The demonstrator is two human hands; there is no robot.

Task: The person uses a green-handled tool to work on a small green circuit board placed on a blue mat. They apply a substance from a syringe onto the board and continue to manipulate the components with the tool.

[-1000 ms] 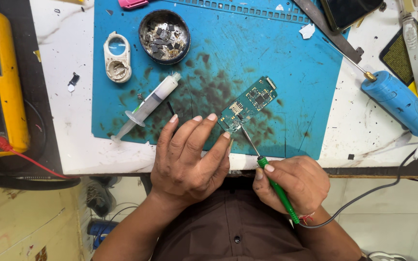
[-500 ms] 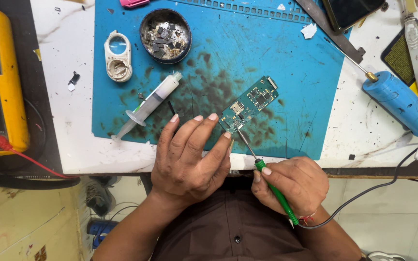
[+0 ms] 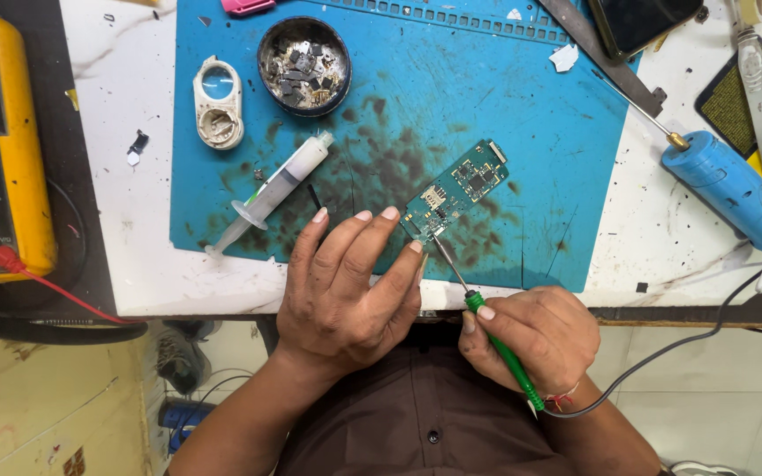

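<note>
Nearest the body, the right hand is closed around a green-handled soldering iron, its thin tip touching the near end of the small green circuit board. The left hand lies flat, fingertips pinning the board's near corner (holding nothing itself). The board lies tilted on the stained blue mat. Farther off lie a syringe and a round dish of metal parts.

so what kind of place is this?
Likely a small electronics repair bench: a green circuit board lies on a stained blue work mat, the right hand holds a green-handled soldering iron, and a yellow multimeter sits alongside.
</note>
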